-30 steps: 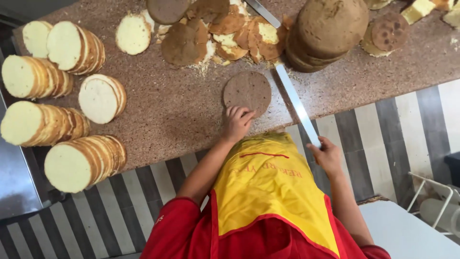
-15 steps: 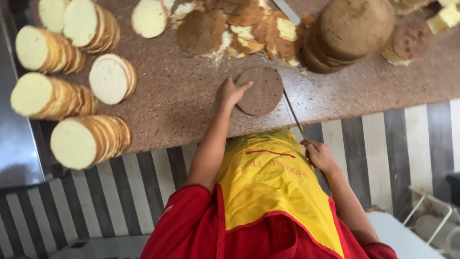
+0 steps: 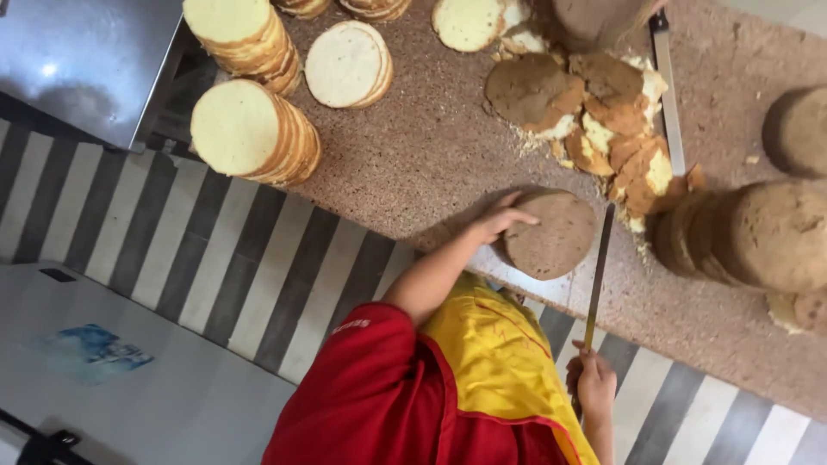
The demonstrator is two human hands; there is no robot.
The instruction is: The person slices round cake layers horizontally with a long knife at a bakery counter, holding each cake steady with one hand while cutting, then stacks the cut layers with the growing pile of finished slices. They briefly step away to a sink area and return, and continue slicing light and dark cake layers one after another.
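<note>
On the speckled counter [image 3: 413, 164], the left hand [image 3: 498, 222] presses flat on a brown cake round [image 3: 551, 234] while the right hand [image 3: 593, 384], at five o'clock, grips a long knife [image 3: 596, 280] at its edge; sliced stacks [image 3: 254, 129] lie at ten o'clock, uncut cakes [image 3: 758, 237] wait at three.

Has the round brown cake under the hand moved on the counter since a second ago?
Yes. The round brown cake under the left hand has slid toward the near edge of the counter, away from the pile of crust scraps.
</note>
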